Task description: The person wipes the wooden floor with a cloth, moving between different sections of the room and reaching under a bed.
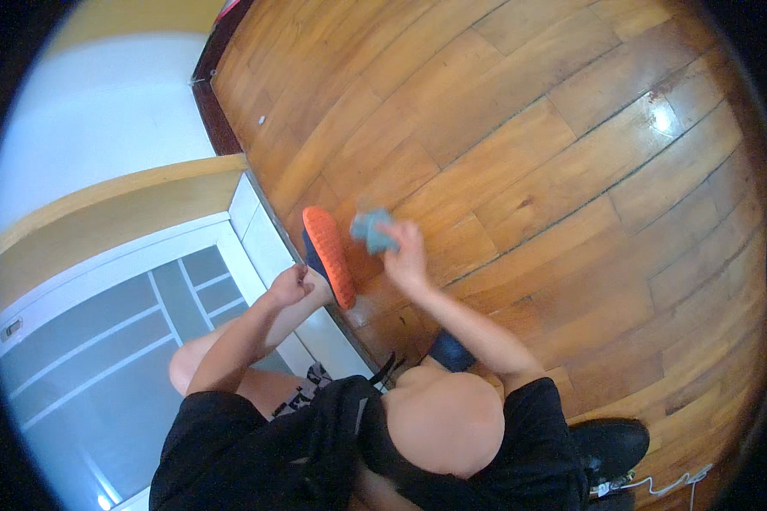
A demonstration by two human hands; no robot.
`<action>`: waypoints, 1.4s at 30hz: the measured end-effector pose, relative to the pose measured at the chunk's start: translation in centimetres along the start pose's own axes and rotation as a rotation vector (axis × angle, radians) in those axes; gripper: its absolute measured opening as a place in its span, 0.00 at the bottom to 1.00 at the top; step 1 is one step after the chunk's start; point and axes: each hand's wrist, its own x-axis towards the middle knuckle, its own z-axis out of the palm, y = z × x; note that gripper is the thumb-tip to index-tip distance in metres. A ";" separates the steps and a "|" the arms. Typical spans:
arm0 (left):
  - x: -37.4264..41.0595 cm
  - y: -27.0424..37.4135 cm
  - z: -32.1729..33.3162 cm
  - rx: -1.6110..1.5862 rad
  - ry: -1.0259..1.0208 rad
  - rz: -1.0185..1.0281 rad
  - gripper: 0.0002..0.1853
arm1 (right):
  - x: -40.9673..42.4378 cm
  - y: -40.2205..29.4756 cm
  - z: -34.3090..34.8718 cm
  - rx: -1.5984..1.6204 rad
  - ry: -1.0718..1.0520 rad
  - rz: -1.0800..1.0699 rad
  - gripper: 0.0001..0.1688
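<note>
A crumpled grey-blue cloth (376, 230) is held in my right hand (410, 259), above the wooden floor and just right of a slipper. That slipper (330, 259) is on my left foot, turned so that its orange sole shows; its upper is dark blue. The cloth and the sole are apart. My left hand (290, 285) is curled against my left ankle (319, 289), close to the slipper; some of its fingers are hidden. Under my bent right leg, part of another dark blue shoe or slipper (450, 352) shows.
A white-framed panel with frosted glass (108, 332) stands close on the left. The plank floor (486, 160) spreads ahead and right, with a small white scrap (261, 120) near the dark baseboard (220, 121). At lower right lie a black object (613, 444) and a white cable (668, 482).
</note>
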 end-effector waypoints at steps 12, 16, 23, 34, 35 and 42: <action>0.1 -1.9 3.4 0.009 0.161 -0.065 0.32 | 4.0 -2.7 15.1 0.376 -0.142 1.163 0.13; 0.3 1.6 3.3 -0.021 0.191 -0.152 0.33 | 18.9 -5.5 15.7 1.008 -0.002 0.874 0.09; 0.6 1.7 3.8 0.181 0.204 -0.212 0.28 | 14.5 -7.3 3.1 0.132 0.092 -0.146 0.15; 0.9 4.1 3.0 0.310 0.221 -0.261 0.19 | 4.8 -1.8 10.8 0.179 -0.037 0.293 0.15; 1.3 4.4 3.2 0.316 0.226 -0.280 0.18 | 9.1 -2.3 10.2 0.311 0.066 0.169 0.16; -0.9 7.7 1.3 0.411 0.106 -0.317 0.15 | 16.2 -12.3 -2.4 -0.055 0.231 -0.445 0.28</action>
